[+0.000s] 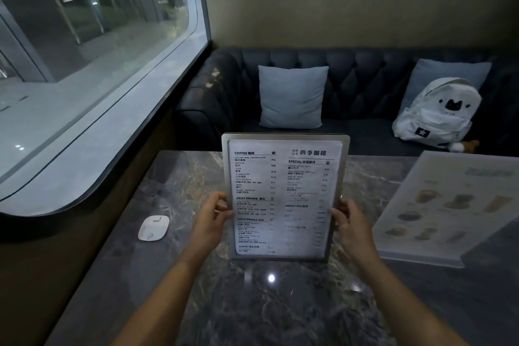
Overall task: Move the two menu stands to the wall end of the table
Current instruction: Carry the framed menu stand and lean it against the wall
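Observation:
A clear upright menu stand (283,196) with black text on a white sheet is in the middle of the dark marble table (252,303). My left hand (209,222) grips its left edge and my right hand (351,225) grips its right edge. Its base is at or just above the tabletop; I cannot tell whether it touches. A second menu stand (449,208), showing pictures of drinks, stands tilted at the right side of the table, apart from both hands.
A small white rounded device (154,228) lies on the table near the window wall at the left. A dark tufted sofa (365,84) faces me, with a grey cushion (292,97) and a white backpack (438,112). A curved window (84,50) runs along the left.

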A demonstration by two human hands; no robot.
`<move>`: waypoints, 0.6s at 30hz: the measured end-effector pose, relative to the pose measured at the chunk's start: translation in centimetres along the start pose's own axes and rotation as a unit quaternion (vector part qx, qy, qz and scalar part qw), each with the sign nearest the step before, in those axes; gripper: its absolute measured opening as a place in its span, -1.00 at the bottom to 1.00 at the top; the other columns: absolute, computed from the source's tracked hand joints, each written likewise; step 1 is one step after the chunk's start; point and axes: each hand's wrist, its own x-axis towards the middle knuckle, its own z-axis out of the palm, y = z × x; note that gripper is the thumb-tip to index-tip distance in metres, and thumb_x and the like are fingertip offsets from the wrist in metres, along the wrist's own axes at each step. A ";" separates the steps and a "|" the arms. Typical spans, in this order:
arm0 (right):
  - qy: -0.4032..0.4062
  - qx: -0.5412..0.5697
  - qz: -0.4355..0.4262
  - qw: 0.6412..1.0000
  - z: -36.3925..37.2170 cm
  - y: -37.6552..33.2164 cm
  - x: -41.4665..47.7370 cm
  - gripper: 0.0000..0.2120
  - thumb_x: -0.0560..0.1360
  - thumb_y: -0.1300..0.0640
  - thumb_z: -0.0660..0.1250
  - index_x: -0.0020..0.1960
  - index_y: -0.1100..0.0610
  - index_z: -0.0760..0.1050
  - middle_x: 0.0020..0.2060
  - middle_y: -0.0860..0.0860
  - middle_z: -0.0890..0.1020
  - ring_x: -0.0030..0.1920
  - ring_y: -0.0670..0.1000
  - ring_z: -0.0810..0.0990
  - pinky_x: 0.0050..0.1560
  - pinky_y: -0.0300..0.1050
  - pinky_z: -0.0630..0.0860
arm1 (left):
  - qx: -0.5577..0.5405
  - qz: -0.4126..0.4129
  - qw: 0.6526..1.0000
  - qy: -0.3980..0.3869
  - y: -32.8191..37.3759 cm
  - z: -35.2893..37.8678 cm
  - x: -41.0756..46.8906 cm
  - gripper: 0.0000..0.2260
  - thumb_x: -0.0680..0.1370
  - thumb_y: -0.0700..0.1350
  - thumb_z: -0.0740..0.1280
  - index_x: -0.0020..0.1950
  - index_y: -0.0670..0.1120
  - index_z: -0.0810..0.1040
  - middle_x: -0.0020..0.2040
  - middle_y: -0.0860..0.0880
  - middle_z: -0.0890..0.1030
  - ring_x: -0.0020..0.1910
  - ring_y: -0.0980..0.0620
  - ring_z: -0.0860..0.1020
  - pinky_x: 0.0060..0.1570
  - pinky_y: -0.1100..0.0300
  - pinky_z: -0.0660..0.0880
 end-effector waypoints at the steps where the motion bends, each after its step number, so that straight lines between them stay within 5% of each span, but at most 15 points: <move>1: 0.005 0.000 0.002 1.000 0.0 0.0 0.0 -0.94 0.54 0.16 0.19 -0.02 0.07 0.42 -0.06 0.06 0.60 -0.07 0.02 0.57 -0.14 -0.04 0.54 | 0.009 -0.001 1.000 -0.004 0.1 -0.1 0.0 -0.73 0.47 -0.37 0.28 -0.16 0.03 0.44 -0.35 0.02 0.41 -0.31 0.05 0.44 -0.10 -0.07 0.49; 7: 0.018 0.007 -0.003 1.000 0.5 0.3 0.1 -0.93 0.52 0.20 0.21 -0.09 0.05 0.43 -0.07 0.10 0.60 -0.03 0.12 0.58 -0.02 0.18 0.55 | 0.042 0.009 0.999 -0.011 -0.1 -0.7 -0.7 -0.83 0.48 -0.34 0.26 -0.08 -0.07 0.44 -0.31 0.02 0.42 -0.27 0.06 0.44 -0.12 -0.07 0.51; 10: 0.004 0.005 -0.015 1.000 1.2 -0.2 0.1 -0.85 0.51 0.22 0.22 -0.13 -0.03 0.41 -0.08 0.09 0.59 -0.03 0.12 0.58 0.01 0.23 0.55 | 0.042 -0.002 0.999 0.006 -0.2 -1.6 -1.9 -0.69 0.47 -0.36 0.27 -0.19 0.08 0.42 -0.34 0.04 0.40 -0.36 0.24 0.43 -0.26 0.28 0.46; 14: -0.039 -0.007 -0.037 0.999 2.9 -1.1 0.1 -0.85 0.51 0.22 0.22 -0.12 -0.03 0.41 -0.07 0.11 0.59 -0.02 0.13 0.58 0.02 0.27 0.54 | 0.019 -0.010 0.998 0.053 -0.4 -3.7 -4.2 -0.61 0.44 -0.43 0.29 -0.24 0.09 0.36 -0.35 0.00 0.38 -0.39 0.21 0.44 -0.36 0.43 0.41; 18: -0.094 -0.009 -0.073 0.993 5.8 -2.7 -0.8 -0.78 0.51 0.24 0.22 -0.16 -0.08 0.43 -0.14 0.00 0.59 -0.05 0.08 0.59 -0.01 0.21 0.57 | 0.013 -0.027 0.995 0.091 -1.1 -6.9 -7.5 -0.65 0.47 -0.38 0.29 -0.21 0.10 0.39 -0.32 -0.05 0.43 -0.32 0.15 0.46 -0.27 0.35 0.45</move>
